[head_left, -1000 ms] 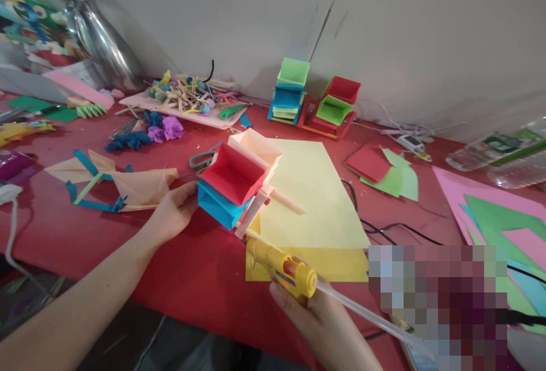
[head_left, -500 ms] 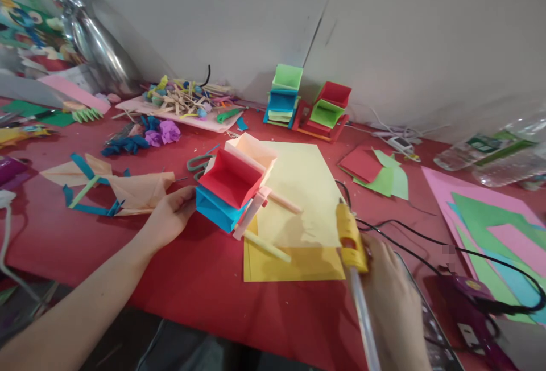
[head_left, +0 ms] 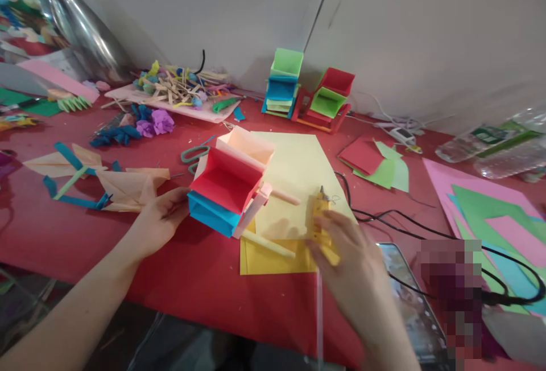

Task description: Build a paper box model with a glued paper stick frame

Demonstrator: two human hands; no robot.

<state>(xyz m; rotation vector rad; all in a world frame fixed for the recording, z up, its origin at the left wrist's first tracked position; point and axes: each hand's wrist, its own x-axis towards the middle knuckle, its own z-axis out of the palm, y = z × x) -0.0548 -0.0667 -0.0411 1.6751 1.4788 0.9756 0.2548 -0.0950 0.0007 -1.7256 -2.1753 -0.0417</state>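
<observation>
In the head view, the paper boxes (head_left: 228,180) — red, blue and peach — are at 2 o'clock from the left hand (head_left: 164,220). Its fingertips are at their left side, partly hidden, so I can't tell if they grip. The right hand (head_left: 347,251) holds a yellow glue gun (head_left: 321,209) — tip at 11 o'clock — and has the boxes at 10 o'clock.

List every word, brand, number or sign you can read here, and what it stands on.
None can be read.
Green bottle label: pale marks, too blurred to read.
Yellow glue gun: no legible marking.
Lit screen: blurred, no legible text.
</observation>
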